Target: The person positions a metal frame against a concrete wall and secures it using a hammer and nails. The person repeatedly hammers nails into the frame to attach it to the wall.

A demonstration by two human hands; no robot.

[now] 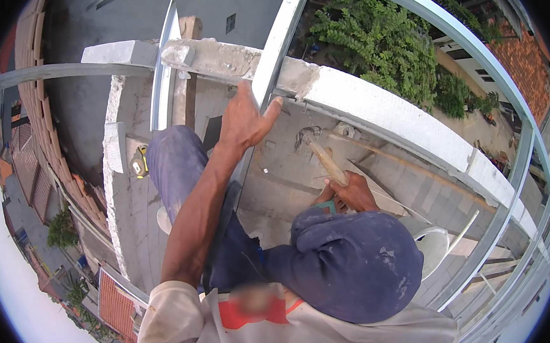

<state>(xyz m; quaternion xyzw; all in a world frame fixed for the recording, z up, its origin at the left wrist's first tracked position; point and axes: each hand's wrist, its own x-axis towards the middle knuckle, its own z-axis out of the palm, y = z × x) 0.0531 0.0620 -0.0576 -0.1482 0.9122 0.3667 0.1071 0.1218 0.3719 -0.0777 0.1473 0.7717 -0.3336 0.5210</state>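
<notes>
My left hand (246,119) is closed round a light steel profile (274,44), thumb on one side and fingers on the other. The profile slants past a masonry wall top (358,89), which is part white block, part rough mortar. My right hand (356,192), by my bent right knee, grips a hammer (326,158) by its wooden handle. The hammer's dark head points away from me, below the wall's inner edge. To the left of my left hand, another steel channel (165,64) stands beside a wooden post (188,101).
A yellow and black tape measure (139,162) lies left of my left knee. Long steel rails (504,72) curve round the right side. Beyond the wall, the drop shows a leafy tree (381,43) and ground below. Roof tiles (41,117) run along the left. A white bucket (433,249) stands at right.
</notes>
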